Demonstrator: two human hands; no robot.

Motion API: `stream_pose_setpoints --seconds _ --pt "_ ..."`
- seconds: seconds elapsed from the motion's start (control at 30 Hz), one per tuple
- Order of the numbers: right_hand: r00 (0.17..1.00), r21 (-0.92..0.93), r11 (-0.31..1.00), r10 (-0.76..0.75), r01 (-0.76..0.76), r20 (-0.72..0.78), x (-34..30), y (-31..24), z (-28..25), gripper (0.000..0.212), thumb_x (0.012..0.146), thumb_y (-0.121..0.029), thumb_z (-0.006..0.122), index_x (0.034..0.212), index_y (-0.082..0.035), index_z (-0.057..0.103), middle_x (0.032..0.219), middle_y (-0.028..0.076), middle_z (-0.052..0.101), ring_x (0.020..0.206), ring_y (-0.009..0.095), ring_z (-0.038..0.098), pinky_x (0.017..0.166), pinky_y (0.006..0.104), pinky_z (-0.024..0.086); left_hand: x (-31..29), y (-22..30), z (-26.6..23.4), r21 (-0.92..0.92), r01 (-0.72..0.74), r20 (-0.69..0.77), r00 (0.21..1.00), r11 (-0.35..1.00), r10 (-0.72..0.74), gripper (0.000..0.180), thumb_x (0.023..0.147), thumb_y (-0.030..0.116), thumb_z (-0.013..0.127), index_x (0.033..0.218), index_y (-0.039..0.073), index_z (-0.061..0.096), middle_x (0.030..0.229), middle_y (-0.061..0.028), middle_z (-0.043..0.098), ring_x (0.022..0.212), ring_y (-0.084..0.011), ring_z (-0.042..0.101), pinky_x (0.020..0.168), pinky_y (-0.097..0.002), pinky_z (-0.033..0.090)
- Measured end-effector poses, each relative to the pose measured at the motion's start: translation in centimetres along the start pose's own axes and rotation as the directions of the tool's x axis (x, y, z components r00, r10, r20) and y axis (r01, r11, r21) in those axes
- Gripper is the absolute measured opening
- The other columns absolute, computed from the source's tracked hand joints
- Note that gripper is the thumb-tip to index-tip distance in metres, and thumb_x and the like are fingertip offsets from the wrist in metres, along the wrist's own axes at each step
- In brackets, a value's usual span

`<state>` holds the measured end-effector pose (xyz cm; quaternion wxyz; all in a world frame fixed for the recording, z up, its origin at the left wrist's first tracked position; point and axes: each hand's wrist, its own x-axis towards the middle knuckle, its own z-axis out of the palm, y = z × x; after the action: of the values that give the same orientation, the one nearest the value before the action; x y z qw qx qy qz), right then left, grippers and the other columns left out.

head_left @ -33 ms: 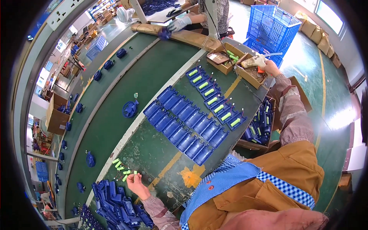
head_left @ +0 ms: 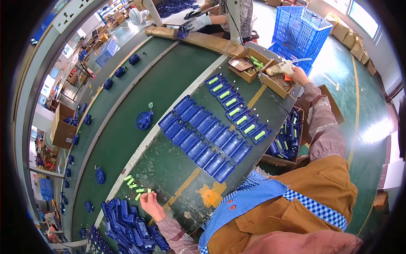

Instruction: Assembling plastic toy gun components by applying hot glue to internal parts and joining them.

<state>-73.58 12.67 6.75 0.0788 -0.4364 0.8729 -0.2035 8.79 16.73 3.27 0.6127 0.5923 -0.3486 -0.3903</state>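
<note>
Two hands work far apart: the left hand (head_left: pixel 150 202) pinches a green cell (head_left: pixel 149 191) by the blue pile (head_left: pixel 131 228). The right hand (head_left: pixel 299 75) grips a glue gun (head_left: pixel 279 68) over a box (head_left: pixel 277 84).

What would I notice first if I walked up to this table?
Probably the two neat rows of blue plastic trays across the middle of the green table, the far row each holding a bright green battery. At the far right, the person's right hand grips a glue gun over a cardboard box. Near the left, the left hand touches loose green batteries beside a heap of blue parts.
</note>
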Motion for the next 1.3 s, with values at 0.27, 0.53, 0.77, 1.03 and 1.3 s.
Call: stream_pose_setpoints --seconds 0.27,0.53,0.77,1.03,1.3 --pt "0.973 0.039 0.998 -0.039 0.049 -0.229 -3.3 -3.7 -1.9 0.039 0.067 -0.025 0.075 0.095 0.002 0.068 0.085 0.019 0.068 0.082 0.029 0.067 0.073 0.0387 0.050 -1.0 1.5 0.5 -0.302 0.234 0.090 0.972 0.924 -0.217 0.011 0.090 0.002 0.061 0.087 0.007 0.052 0.084 -0.0086 0.063 0.068 -0.0137 0.061 0.057 -0.0212 0.051" --pt "0.959 0.171 0.985 0.063 -0.016 -0.277 -5.8 -1.4 -2.7 0.034 0.071 -0.026 0.073 0.087 0.001 0.060 0.084 0.016 0.066 0.070 0.028 0.066 0.058 0.0391 0.051 -2.3 2.5 2.4 -0.317 0.325 0.254 0.934 0.891 -0.250 0.009 0.090 0.009 0.062 0.088 0.010 0.054 0.086 -0.0105 0.067 0.060 -0.0115 0.059 0.051 -0.0194 0.047" --pt "0.994 0.624 0.781 0.051 0.023 -0.102 -7.8 1.1 -2.4 0.019 0.079 -0.019 0.065 0.067 -0.005 0.062 0.057 -0.001 0.054 0.049 0.011 0.052 0.044 0.0296 0.038 -2.9 2.8 3.9 -0.304 0.331 0.335 0.915 0.893 -0.225 0.021 0.089 0.003 0.059 0.110 0.004 0.056 0.099 -0.0142 0.066 0.077 -0.0178 0.064 0.068 -0.0255 0.052" --pt "0.991 0.987 0.161 -0.136 0.032 -0.010 -10.0 -2.8 -4.4 0.049 0.087 -0.010 0.062 0.131 -0.002 0.042 0.106 0.009 0.060 0.081 0.015 0.059 0.070 0.0273 0.050 -1.9 3.7 6.2 -0.270 0.364 0.455 0.864 0.891 -0.215 0.024 0.090 0.002 0.058 0.113 -0.002 0.055 0.097 -0.0138 0.066 0.079 -0.0182 0.065 0.068 -0.0257 0.055" --pt "0.769 0.971 0.133 -0.593 -0.198 0.238 -13.0 -16.0 -2.6 0.070 0.073 -0.018 0.067 0.135 0.002 0.040 0.122 0.016 0.056 0.078 0.010 0.055 0.066 0.0225 0.047 1.1 3.6 13.6 -0.115 0.304 0.474 0.853 0.946 -0.217 0.017 0.090 0.006 0.060 0.106 0.001 0.058 0.089 -0.0079 0.066 0.072 -0.0123 0.063 0.061 -0.0225 0.051"
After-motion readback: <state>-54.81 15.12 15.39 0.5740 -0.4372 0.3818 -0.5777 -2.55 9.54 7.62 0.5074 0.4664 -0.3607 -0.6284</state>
